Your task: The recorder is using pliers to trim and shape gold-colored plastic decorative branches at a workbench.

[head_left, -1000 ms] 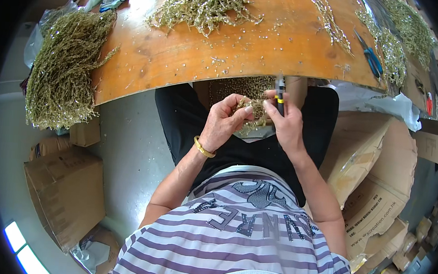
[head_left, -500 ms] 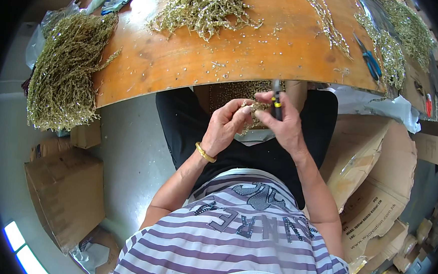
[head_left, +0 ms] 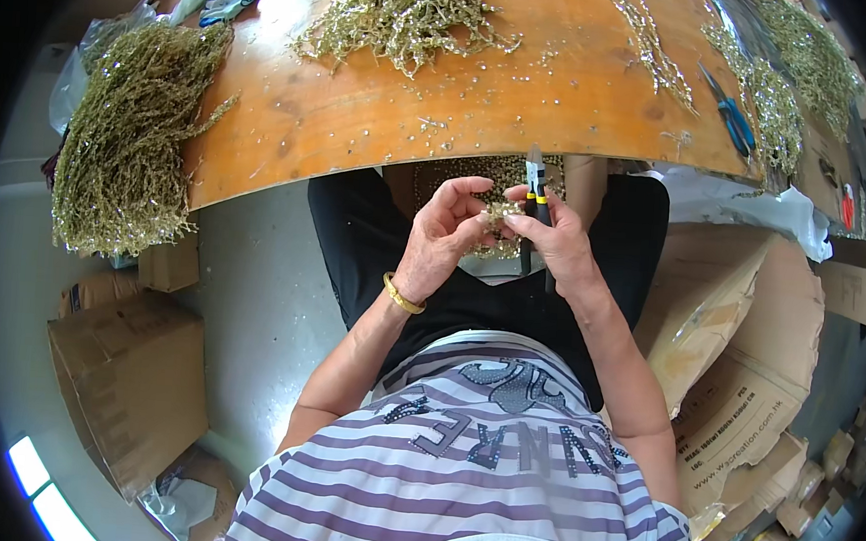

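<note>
Gold strands [head_left: 502, 213] sit pinched between left hand [head_left: 439, 239] and right hand [head_left: 566, 251] fingertips, the right also gripping pliers [head_left: 535, 181].

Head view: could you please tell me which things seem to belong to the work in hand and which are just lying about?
Likely in use:
black-handled pliers, in the right hand
glittery gold strands, by the left hand
similar gold bundles

Apparently lying about:
blue-handled pliers
glove
brown cardboard box

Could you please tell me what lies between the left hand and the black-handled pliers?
In the head view, a tangle of glittery gold strands lies between the left hand and the black-handled pliers.
</note>
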`<state>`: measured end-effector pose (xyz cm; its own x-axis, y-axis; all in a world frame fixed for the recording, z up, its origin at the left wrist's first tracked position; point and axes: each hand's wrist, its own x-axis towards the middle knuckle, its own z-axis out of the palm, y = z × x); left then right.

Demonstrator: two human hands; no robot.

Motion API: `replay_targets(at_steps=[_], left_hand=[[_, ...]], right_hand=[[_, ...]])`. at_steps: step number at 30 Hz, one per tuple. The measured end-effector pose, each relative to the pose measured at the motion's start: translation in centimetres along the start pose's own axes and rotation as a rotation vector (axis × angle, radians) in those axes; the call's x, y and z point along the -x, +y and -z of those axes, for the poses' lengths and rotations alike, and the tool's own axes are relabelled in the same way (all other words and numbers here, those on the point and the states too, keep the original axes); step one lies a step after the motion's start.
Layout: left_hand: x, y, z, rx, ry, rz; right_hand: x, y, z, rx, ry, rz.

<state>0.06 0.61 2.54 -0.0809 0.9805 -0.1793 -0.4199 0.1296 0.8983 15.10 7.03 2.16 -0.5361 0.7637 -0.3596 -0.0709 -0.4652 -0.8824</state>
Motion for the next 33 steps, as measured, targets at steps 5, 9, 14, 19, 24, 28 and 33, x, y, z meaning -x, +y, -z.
replay_targets(at_steps=[5,9,14,19,24,28,33], left_hand=[[-0.1,0.0,0.0,0.006,0.009,-0.039],[-0.3,-0.5,-0.4,0.008,0.097,-0.105],[-0.4,-0.5,-0.4,0.008,0.097,-0.101],[-0.4,-0.2,0.0,0.064,0.052,-0.01],[-0.5,-0.4,-0.4,0.021,0.12,-0.105],[-0.6,-0.5,0.1,0.043,0.157,-0.088],[-0.6,-0.8,0.3,0.229,0.159,-0.033]], right_hand=[[0.2,-0.1,-0.3,-0.28,-0.074,-0.074],[0.4,-0.1,-1.0,-0.098,-0.043,0.095],[-0.2,0.5,-1.0,0.038,0.008,0.198],[0.1,-0.9,-0.9,-0.136,-0.029,-0.023],[0.2,0.2,-1.4,0.019,-0.057,0.209],[0.3,0.1,-1.6,-0.004,-0.065,0.228],[0.3,0.7,-2.2,0.139,-0.043,0.355]])
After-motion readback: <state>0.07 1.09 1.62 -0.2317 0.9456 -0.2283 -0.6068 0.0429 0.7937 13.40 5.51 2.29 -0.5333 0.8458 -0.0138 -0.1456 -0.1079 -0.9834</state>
